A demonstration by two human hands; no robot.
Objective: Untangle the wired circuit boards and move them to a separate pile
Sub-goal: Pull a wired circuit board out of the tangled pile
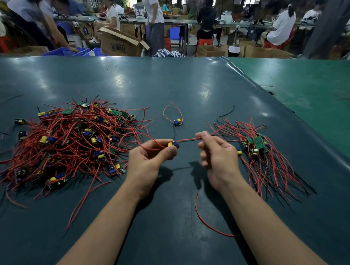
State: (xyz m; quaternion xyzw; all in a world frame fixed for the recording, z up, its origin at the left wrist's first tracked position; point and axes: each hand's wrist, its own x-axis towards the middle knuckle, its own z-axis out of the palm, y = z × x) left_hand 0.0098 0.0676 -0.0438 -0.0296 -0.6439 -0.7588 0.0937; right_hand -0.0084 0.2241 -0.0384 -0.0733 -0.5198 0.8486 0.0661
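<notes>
left hand [151, 156] pinches a small circuit board [173, 144] between thumb and fingertips, held just above the table [188, 87]; my right hand [213, 150] has its fingers curled round the board's red wire [187, 139], which stretches between the two hands. another red wire [207, 217] loops down below my right wrist; i cannot tell whether it belongs to this board.

the board looks light and stiff, with a yellow and a blue part standing up from it, so i judge it best held by its edges, not by those parts. the wires look thin and springy, likely to snag on others; pulling hard at the solder end could break it, so i would draw them out gently near the board.

to my left lies the tangled pile [69, 142], one heap with too many boards to count, perhaps two dozen or more. to my right is the sorted pile [256, 146], one bundle of roughly five or six boards with wires fanned out both ways. between them, further from me, one single board [178, 122] lies alone, its red wires arching up. one loose black wire [226, 112] lies near it.
</notes>
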